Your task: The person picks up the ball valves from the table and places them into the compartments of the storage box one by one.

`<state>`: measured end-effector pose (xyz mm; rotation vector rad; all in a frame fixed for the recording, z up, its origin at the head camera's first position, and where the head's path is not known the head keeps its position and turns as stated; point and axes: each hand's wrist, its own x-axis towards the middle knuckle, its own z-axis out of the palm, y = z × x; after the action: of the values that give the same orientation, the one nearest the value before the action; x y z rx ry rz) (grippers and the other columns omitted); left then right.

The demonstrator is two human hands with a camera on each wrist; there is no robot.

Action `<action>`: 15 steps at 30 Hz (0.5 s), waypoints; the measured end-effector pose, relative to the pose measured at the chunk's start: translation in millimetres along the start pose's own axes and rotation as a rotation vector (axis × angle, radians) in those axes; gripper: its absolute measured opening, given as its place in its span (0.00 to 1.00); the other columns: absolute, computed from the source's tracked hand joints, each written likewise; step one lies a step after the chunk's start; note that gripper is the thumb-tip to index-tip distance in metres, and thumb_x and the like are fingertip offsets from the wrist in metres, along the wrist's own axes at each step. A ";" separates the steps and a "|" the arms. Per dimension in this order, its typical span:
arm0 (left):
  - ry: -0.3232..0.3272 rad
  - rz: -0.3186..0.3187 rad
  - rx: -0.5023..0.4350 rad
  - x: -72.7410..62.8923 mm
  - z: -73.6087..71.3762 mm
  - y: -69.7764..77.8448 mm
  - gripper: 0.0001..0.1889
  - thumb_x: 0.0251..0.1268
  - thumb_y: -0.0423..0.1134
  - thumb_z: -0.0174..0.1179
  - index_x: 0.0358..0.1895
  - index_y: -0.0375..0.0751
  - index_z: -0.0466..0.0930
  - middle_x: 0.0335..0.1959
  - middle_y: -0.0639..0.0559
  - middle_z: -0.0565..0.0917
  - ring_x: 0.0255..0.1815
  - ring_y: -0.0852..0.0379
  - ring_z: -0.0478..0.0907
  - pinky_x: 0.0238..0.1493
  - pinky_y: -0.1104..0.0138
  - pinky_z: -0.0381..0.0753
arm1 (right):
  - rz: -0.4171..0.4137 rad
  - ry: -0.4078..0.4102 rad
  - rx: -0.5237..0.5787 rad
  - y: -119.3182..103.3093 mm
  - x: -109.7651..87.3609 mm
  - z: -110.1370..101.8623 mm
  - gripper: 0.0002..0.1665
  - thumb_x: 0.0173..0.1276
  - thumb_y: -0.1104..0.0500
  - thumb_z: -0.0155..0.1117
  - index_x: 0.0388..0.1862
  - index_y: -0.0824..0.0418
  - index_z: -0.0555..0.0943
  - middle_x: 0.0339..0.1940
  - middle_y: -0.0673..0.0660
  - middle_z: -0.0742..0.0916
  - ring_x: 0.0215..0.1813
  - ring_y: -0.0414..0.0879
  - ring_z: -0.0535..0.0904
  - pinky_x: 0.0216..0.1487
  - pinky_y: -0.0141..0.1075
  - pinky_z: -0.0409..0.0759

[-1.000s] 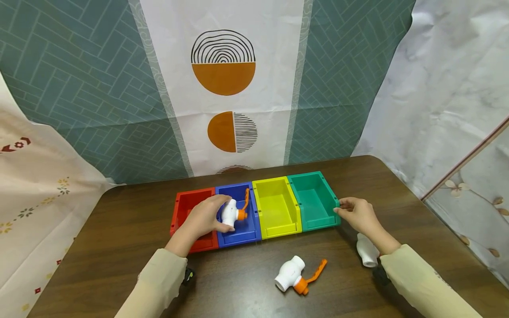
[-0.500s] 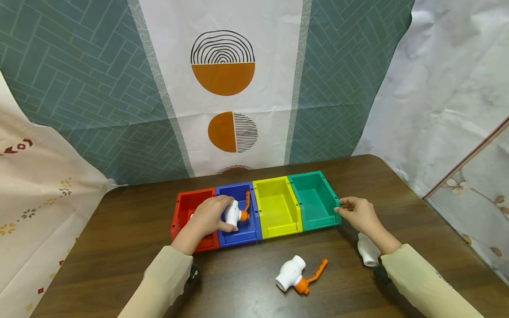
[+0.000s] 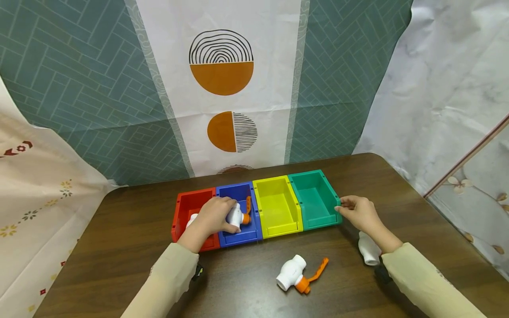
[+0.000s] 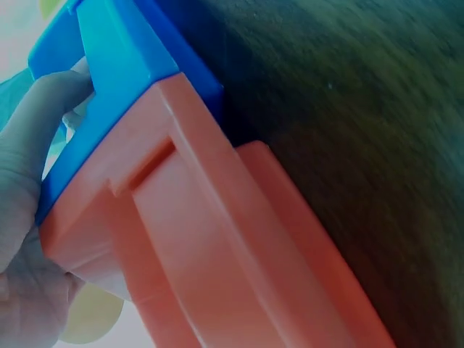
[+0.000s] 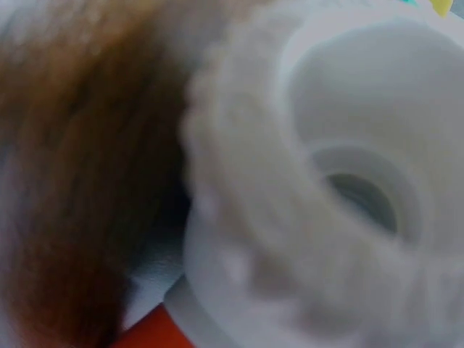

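My left hand (image 3: pixel 211 217) reaches into the blue bin (image 3: pixel 240 240), fingers and thumb around a white ball valve (image 3: pixel 235 217) with an orange lever. The lever stands toward the far right of that bin. In the left wrist view the thumb (image 4: pixel 36 123) bends over the blue wall beside the red bin (image 4: pixel 217 239), and the valve is mostly hidden. My right hand (image 3: pixel 359 213) pinches the right edge of the green bin (image 3: pixel 316 201) between thumb and fingers. Under the right wrist lies another white valve (image 3: pixel 368 249), its open end (image 5: pixel 362 188) large in the right wrist view.
A third ball valve (image 3: pixel 291 272), orange lever pointing right, lies on the brown table (image 3: pixel 238 282) before the bins. The yellow bin (image 3: pixel 276 203) sits between blue and green. A white piece (image 3: pixel 192 219) shows inside the red bin, partly behind my left hand. Patterned cloth (image 3: pixel 246 88) hangs behind.
My left hand and the valve in it have moved slightly right and nearer inside the blue bin. More of the white piece in the red bin shows. My right hand stays at the green bin.
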<state>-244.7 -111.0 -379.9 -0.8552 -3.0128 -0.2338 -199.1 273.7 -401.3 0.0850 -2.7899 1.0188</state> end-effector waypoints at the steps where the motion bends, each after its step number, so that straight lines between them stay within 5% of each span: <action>1: -0.006 0.000 0.009 0.0 -0.1 0.7 0.38 0.41 0.54 0.75 0.55 0.34 0.78 0.50 0.43 0.82 0.50 0.46 0.77 0.58 0.54 0.76 | 0.000 0.000 0.000 -0.1 -0.1 0.0 0.19 0.64 0.63 0.64 0.48 0.77 0.78 0.42 0.72 0.85 0.44 0.64 0.82 0.42 0.51 0.83; 15: -0.066 -0.022 0.077 3.8 0.2 5.2 0.37 0.40 0.49 0.76 0.56 0.32 0.77 0.51 0.40 0.81 0.55 0.43 0.76 0.64 0.51 0.70 | -0.005 0.003 -0.007 0.4 1.2 -0.3 0.19 0.64 0.63 0.63 0.48 0.77 0.78 0.41 0.72 0.85 0.43 0.64 0.83 0.42 0.51 0.83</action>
<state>-245.2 -104.7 -379.2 -0.8408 -3.0699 -0.0912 -200.3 274.1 -401.2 0.0895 -2.7888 1.0076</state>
